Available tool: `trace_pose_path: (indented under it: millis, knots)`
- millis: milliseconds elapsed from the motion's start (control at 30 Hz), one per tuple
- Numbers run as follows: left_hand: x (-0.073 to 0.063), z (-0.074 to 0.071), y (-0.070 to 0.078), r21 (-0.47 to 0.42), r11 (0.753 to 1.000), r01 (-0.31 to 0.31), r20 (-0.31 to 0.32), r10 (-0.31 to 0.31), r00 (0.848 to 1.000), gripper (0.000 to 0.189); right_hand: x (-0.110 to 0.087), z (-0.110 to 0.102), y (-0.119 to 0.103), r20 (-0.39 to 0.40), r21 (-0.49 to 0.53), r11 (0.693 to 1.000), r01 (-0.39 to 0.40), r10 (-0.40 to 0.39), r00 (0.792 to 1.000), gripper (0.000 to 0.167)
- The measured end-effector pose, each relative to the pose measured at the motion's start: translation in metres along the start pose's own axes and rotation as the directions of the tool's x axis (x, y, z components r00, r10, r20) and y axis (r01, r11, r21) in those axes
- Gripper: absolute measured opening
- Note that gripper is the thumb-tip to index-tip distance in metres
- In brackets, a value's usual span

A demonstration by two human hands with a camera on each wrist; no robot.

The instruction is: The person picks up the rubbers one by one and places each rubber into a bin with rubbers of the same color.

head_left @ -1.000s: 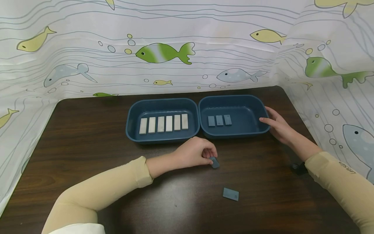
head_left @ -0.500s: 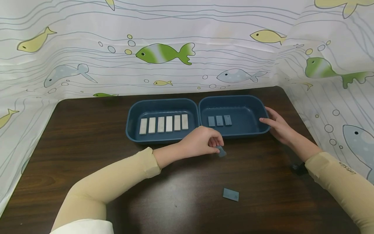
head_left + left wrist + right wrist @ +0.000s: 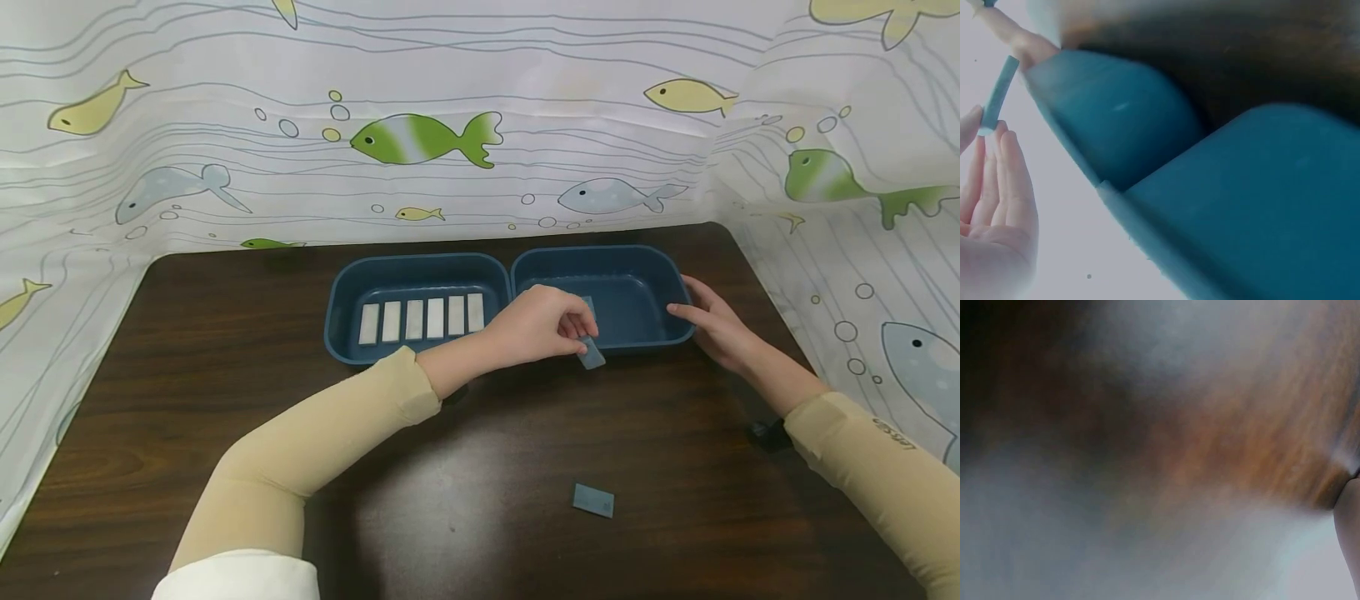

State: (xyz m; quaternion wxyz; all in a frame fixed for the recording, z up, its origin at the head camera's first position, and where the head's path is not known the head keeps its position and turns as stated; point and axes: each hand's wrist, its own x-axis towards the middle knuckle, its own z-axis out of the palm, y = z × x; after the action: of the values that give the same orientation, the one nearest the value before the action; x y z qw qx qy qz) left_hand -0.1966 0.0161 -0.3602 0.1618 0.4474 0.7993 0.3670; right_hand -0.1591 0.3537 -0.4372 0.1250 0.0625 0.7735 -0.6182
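Observation:
My left hand (image 3: 528, 329) pinches a small blue-grey rectangular tile (image 3: 592, 355) between thumb and fingertips, in front of the right blue tray (image 3: 637, 310). The left wrist view shows the same tile (image 3: 999, 95) upright above the fingers of the left hand (image 3: 1000, 212). At the tray's right end, my right hand (image 3: 716, 327) grips the rim, thumb over the inner side and fingers outside. Inside that tray, a blue-grey tile (image 3: 590, 305) peeks out behind the left fingers, which hide the others. Another blue-grey tile (image 3: 593, 500) lies flat on the table.
A second blue tray (image 3: 341, 333) adjoins on the left, holding a row of several white tiles (image 3: 436, 320). Both stand on a dark wooden table (image 3: 225, 350) near a fish-patterned curtain (image 3: 285, 183). The right wrist view is mostly blurred tabletop (image 3: 1241, 450).
My left hand has moved right and away from me with the tile, from the tabletop to the right tray's front rim, covering tiles inside. The right hand keeps its grip.

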Motion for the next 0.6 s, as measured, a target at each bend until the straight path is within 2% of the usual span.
trace_pose_path:
  millis: [400,600]
  knots:
    - [0.032,-0.015,0.008,0.03,0.999,0.038,-0.023,-0.037,0.999,0.019,0.0,0.0,0.001,0.004,0.007,1.0,0.019,-0.019,1.0,0.073]
    - [0.046,-0.02,0.009,0.021,0.998,0.059,-0.043,-0.058,0.997,0.019,0.0,-0.001,0.002,0.009,0.022,1.0,0.022,-0.022,1.0,0.065]
